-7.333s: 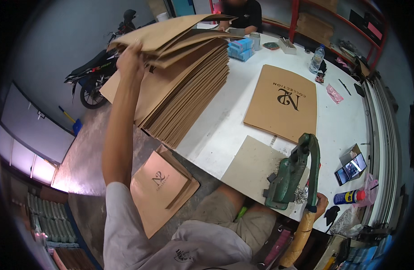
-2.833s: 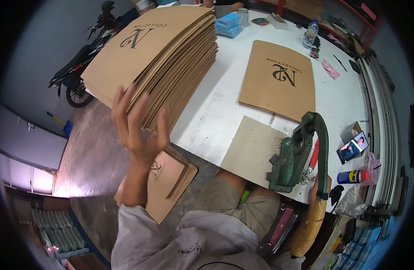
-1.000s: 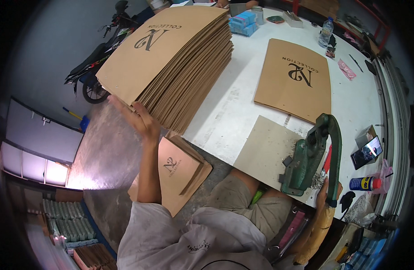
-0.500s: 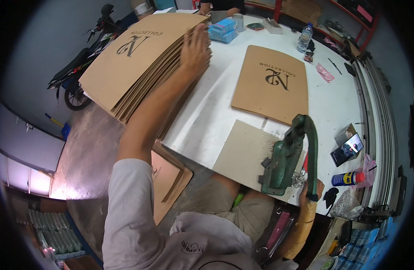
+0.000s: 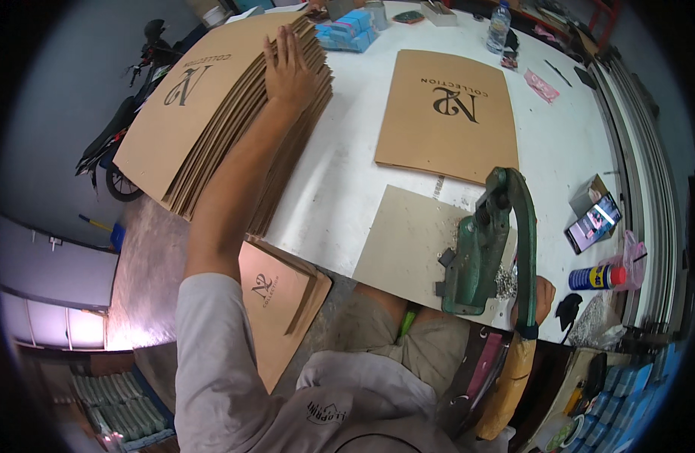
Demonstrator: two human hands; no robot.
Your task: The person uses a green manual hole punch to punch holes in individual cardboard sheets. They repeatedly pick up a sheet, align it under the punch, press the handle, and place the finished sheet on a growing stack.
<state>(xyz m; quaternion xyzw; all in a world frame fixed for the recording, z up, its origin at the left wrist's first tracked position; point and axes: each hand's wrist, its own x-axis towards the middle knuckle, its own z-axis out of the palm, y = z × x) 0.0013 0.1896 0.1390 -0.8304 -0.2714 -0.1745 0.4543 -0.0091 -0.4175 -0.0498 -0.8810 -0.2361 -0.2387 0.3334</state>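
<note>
My left hand [image 5: 291, 74] lies with its fingers apart on the edge of a tall stack of flat brown paper bags [image 5: 225, 90] at the table's left. A green hand press [image 5: 470, 264] stands at the near edge; its curved lever ends in a yellow-wrapped handle [image 5: 514, 381]. Just right of the lever, my right hand [image 5: 545, 298] shows with curled fingers, partly hidden behind it. Whether anything is in those fingers cannot be seen. Small metal pieces [image 5: 505, 284] lie heaped beside the press. Farther out, a smaller pile of the bags [image 5: 449, 113] rests flat.
A grey board [image 5: 396, 241] lies left of the press on the white table [image 5: 317, 204]. To the right are a propped phone [image 5: 594, 223] and a blue spray can [image 5: 591, 278]. A water bottle [image 5: 498, 26] stands far back. More brown bags [image 5: 279, 302] lie below the table edge.
The view has shifted, so most table items appear higher. My left hand stays on the stack. My right hand has moved a little right, away from the metal pieces.
</note>
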